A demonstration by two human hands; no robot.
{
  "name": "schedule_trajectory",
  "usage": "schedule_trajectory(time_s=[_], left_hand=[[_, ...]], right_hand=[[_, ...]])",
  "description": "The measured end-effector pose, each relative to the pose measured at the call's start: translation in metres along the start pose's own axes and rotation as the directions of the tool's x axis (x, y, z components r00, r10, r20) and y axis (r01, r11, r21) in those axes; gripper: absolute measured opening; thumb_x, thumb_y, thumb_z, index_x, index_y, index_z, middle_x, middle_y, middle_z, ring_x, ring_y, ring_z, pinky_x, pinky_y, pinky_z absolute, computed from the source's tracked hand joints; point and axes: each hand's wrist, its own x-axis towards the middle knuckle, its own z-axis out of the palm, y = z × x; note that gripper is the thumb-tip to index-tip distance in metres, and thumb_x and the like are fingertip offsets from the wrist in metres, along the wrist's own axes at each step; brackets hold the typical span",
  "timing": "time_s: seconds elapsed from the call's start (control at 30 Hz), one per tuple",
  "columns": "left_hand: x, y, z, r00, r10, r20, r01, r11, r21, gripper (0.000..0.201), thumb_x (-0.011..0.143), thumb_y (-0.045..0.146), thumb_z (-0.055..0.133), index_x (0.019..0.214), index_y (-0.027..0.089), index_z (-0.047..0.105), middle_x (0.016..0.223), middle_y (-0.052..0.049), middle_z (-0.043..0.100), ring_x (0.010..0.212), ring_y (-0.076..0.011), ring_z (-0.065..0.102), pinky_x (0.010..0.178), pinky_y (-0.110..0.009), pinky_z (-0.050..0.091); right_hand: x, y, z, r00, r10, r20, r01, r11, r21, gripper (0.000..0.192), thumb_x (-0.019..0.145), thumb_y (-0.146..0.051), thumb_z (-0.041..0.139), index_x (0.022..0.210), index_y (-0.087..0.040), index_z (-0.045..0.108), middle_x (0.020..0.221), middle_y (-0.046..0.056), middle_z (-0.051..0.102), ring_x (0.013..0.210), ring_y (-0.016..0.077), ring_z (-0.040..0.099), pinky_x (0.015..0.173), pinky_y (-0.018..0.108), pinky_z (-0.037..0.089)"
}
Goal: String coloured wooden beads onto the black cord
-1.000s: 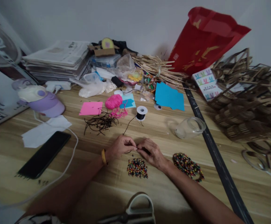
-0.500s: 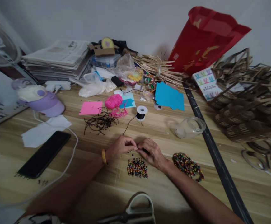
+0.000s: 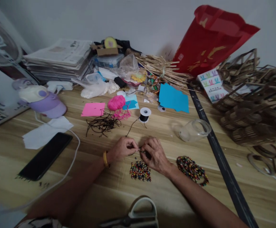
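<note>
- Your left hand: thumb and forefinger pinch a dark cord.
- Your right hand: curled close by — whether it grips, cannot tell.
- Loose beads: clustered just your side of both hands.
- Spool: upright beyond.

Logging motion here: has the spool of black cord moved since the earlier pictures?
No. The spool of black cord keeps its place relative to the pink yarn ball; both shift slightly together with the camera view.
</note>
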Motion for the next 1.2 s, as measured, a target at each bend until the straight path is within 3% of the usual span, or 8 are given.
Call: schedule_trajectory(time_s=[0.33,0.5,0.6,0.7,0.77,0.83,1.0,1.2], left_hand=[[0.002,0.0,-0.004,0.998,0.031,-0.05,-0.027,0.997,0.07,0.006,0.069,0.013,0.06,0.075,0.011,0.06,0.07,-0.003,0.063,0.064,-0.0105,0.057,0.062,-0.021,0.047],[0.002,0.0,-0.004,0.999,0.039,-0.019,-0.038,0.996,0.081,0.006,0.07,0.014,0.06,0.074,0.01,0.062,0.065,-0.001,0.061,0.059,-0.0092,0.054,0.057,-0.019,0.044],[0.002,0.0,-0.004,1.0,0.018,-0.014,-0.017,0.998,0.059,0.006,0.07,0.016,0.062,0.073,0.01,0.062,0.065,-0.001,0.061,0.059,-0.0089,0.054,0.057,-0.019,0.044],[0.002,0.001,-0.006,1.0,-0.004,-0.007,0.005,0.999,0.044,0.008,0.07,0.017,0.063,0.073,0.01,0.061,0.067,-0.002,0.063,0.061,-0.0098,0.056,0.059,-0.02,0.045],[0.002,0.002,-0.006,1.0,-0.013,-0.005,0.013,0.999,0.031,0.009,0.07,0.017,0.064,0.074,0.01,0.062,0.068,-0.003,0.064,0.062,-0.0102,0.057,0.06,-0.02,0.045],[0.002,0.002,-0.007,1.0,-0.02,-0.005,0.02,1.0,0.021,0.009,0.069,0.018,0.065,0.074,0.01,0.062,0.069,-0.003,0.064,0.063,-0.0106,0.058,0.061,-0.021,0.046],[0.003,0.001,-0.007,1.0,-0.023,-0.008,0.023,1.0,0.013,0.009,0.069,0.017,0.065,0.073,0.01,0.062,0.068,-0.003,0.064,0.064,-0.011,0.058,0.062,-0.021,0.046],[0.004,-0.004,-0.006,1.0,-0.009,-0.001,0.009,1.0,0.011,0.009,0.071,0.018,0.065,0.073,0.01,0.062,0.067,-0.003,0.063,0.063,-0.0107,0.057,0.06,-0.021,0.045]], right_hand=[[0.0,0.0,0.0,0.998,0.052,0.021,-0.051,0.998,-0.048,0.01,0.075,-0.013,0.054,0.083,-0.018,0.057,0.087,0.008,0.056,0.089,0.0246,0.048,0.08,0.041,0.039],[-0.004,0.005,-0.001,0.989,0.133,-0.062,-0.124,0.983,0.132,0.011,0.079,-0.023,0.056,0.089,-0.019,0.057,0.093,0.009,0.056,0.095,0.0255,0.05,0.084,0.042,0.04],[-0.006,0.008,-0.005,0.931,0.326,-0.164,-0.248,0.895,0.37,0.012,0.086,-0.028,0.05,0.089,-0.019,0.057,0.09,0.007,0.056,0.09,0.0225,0.053,0.08,0.037,0.042],[-0.006,0.012,-0.008,0.806,0.549,-0.223,-0.367,0.758,0.54,0.021,0.09,-0.032,0.043,0.088,-0.019,0.059,0.087,0.004,0.056,0.085,0.0199,0.053,0.077,0.032,0.041],[-0.005,0.015,-0.007,0.732,0.631,-0.257,-0.377,0.689,0.619,0.025,0.09,-0.034,0.04,0.089,-0.019,0.059,0.088,0.003,0.057,0.087,0.0194,0.053,0.08,0.031,0.04],[-0.005,0.018,-0.004,0.69,0.668,-0.279,-0.338,0.638,0.692,0.025,0.09,-0.035,0.039,0.088,-0.019,0.059,0.088,0.003,0.057,0.088,0.0188,0.052,0.083,0.032,0.04],[-0.004,0.024,0.002,0.661,0.698,-0.275,-0.284,0.572,0.77,0.025,0.091,-0.035,0.04,0.087,-0.02,0.058,0.087,0.002,0.055,0.086,0.0172,0.052,0.085,0.032,0.042],[-0.003,0.019,-0.004,0.7,0.655,-0.284,-0.305,0.634,0.711,0.026,0.094,-0.037,0.039,0.088,-0.02,0.058,0.086,0.003,0.057,0.085,0.0177,0.054,0.085,0.033,0.043]])
